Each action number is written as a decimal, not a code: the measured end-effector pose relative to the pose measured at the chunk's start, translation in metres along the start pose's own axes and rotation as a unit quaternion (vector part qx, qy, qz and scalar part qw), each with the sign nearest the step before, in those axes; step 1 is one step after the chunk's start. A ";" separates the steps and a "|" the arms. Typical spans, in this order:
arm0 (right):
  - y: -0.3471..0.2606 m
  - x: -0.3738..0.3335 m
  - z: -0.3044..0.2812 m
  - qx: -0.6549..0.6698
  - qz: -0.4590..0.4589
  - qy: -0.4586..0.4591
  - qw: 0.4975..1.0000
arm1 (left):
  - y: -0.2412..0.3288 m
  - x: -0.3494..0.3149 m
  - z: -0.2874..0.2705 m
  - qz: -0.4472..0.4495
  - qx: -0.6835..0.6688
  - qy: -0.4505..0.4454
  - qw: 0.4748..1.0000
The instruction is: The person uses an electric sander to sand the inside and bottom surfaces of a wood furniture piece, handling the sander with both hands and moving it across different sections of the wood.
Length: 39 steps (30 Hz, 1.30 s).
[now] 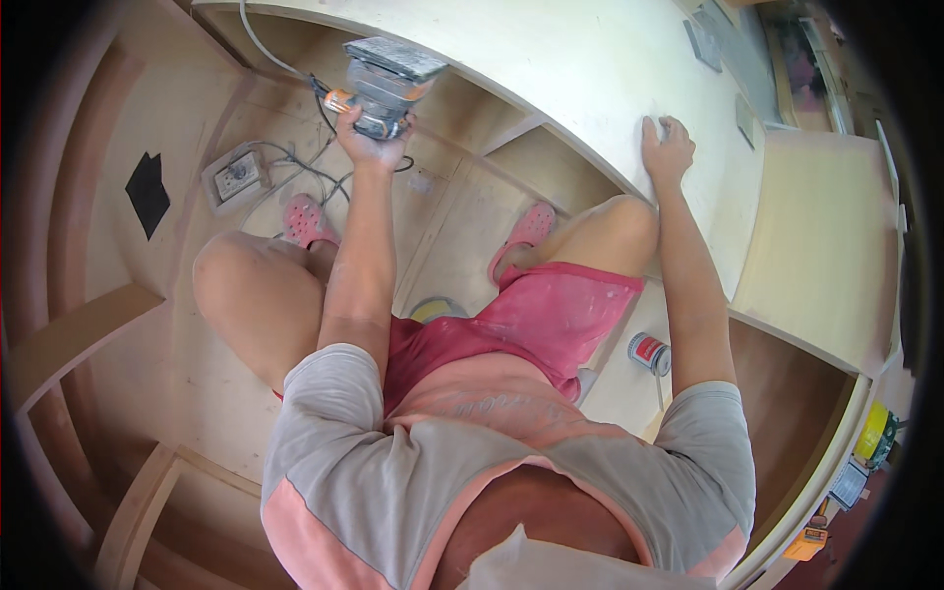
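Note:
My left hand (374, 146) is closed around the body of an electric sander (379, 96). The sander has a grey body with an orange part, and its flat rectangular pad is tipped upward near the edge of a pale panel (580, 74). A cord runs from it toward the upper left. My right hand (668, 149) rests on the panel farther right, its fingers bent and spread, with nothing visible in them. White dust coats its fingertips.
A socket box (236, 177) with dark cables (320, 167) lies by my left foot. Near my right thigh stands a small can (649, 352). Flat dark pieces (703, 44) lie on the panel's far right. Wooden dividers (88, 339) rise at left. An orange tool (806, 543) sits lower right.

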State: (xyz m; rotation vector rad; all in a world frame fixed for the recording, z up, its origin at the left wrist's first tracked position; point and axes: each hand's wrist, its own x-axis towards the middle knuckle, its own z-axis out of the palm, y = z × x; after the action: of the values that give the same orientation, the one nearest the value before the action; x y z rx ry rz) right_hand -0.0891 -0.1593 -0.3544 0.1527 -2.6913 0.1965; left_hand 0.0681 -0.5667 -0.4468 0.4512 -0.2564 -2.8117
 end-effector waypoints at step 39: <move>0.004 -0.003 0.002 -0.020 -0.008 0.007 1.000 | -0.035 -0.058 0.106 0.246 0.411 0.201 0.854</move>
State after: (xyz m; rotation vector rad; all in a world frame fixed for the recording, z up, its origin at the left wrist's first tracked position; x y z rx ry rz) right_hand -0.0879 -0.1550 -0.3575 0.1613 -2.6772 0.1388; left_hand 0.0774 -0.5026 -0.3394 0.9640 -1.2813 -1.9233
